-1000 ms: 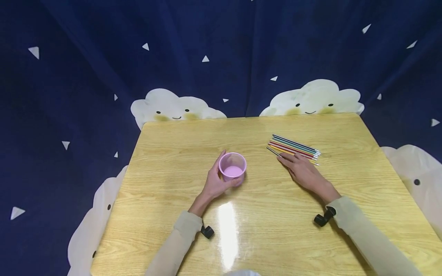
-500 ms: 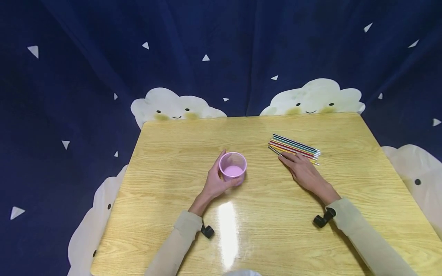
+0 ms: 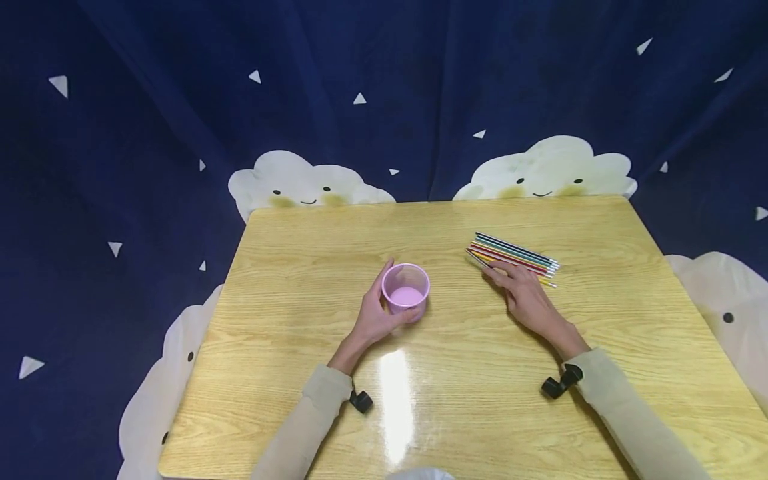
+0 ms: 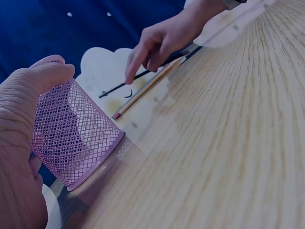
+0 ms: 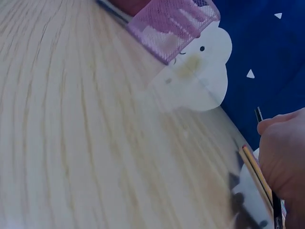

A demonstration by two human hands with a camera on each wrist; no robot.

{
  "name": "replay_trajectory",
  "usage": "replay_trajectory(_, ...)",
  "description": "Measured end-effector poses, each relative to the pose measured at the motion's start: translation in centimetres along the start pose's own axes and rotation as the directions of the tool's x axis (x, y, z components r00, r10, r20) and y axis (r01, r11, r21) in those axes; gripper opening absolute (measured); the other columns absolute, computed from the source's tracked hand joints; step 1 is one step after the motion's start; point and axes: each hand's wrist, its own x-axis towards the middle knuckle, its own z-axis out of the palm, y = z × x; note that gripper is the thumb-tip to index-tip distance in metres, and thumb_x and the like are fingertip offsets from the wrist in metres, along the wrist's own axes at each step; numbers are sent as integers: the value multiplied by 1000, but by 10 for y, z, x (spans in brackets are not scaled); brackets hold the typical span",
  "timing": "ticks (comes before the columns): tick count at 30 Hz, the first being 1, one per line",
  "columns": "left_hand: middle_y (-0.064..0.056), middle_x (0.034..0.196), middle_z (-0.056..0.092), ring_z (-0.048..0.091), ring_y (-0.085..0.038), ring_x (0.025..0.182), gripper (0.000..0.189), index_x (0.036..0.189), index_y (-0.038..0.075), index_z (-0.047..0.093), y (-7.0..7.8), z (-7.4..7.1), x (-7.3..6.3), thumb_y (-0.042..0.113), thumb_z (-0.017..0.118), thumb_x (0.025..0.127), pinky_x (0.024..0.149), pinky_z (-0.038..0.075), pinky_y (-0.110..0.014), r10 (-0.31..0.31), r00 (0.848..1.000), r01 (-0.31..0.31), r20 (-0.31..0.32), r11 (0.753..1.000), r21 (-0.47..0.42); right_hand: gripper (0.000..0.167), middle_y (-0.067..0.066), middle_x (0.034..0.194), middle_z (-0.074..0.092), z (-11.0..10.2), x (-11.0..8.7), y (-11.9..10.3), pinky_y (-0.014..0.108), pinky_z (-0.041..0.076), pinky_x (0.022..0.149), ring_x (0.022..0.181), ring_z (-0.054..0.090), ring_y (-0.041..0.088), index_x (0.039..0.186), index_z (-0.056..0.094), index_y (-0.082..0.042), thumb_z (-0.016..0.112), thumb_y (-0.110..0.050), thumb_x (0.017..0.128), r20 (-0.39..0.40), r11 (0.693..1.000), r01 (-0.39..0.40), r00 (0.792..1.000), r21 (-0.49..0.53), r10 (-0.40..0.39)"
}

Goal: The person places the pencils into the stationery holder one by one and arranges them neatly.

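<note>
Left grip curled round the pink mesh cup, thumb on the near side. Cup upright on the counter, left of and apart from the pencils. Right grip pinches a dark pencil beside the other pencils, which lie roughly parallel on the counter.

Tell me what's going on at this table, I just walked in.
A person is working with both hands at a wooden table. Their left hand grips a pink mesh cup, which stands upright and looks empty. Their right hand pinches a dark pencil, next to a row of other pencils lying side by side on the table.
</note>
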Motion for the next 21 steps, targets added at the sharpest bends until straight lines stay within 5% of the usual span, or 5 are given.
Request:
replay_trajectory(5,-22,161,43,42,-44,146,114,165,3,25,-2,-1,1,-2,91,71,124,28,-60,8,1000,-8,2,999,-31,66,21,136,62,1,7,-5,57,44,97,123,57,47,138,67,-5,55,27,82,-81,993,15,997,115,-6)
replay_trajectory(9,-16,162,43,44,-38,146,113,164,7,28,-2,-2,0,3,93,71,123,32,-57,6,1000,-6,6,1000,-20,66,20,134,64,0,12,-9,33,44,105,124,58,43,136,68,-3,51,31,82,-123,978,4,992,210,23)
replay_trajectory(13,-12,161,45,45,-35,145,112,165,8,29,-2,-3,-1,7,92,72,123,35,-54,1,1000,-1,9,1000,-14,60,20,130,65,0,15,-16,12,38,97,121,59,37,132,70,-1,49,31,85,-157,960,-10,986,281,56)
replay_trajectory(21,-8,159,47,46,-32,145,115,166,14,26,-3,-4,-1,15,92,72,123,35,-50,2,1000,-3,15,1000,15,61,18,129,64,2,18,-25,14,39,81,110,59,27,133,70,-1,47,31,87,-150,924,-53,982,378,117)
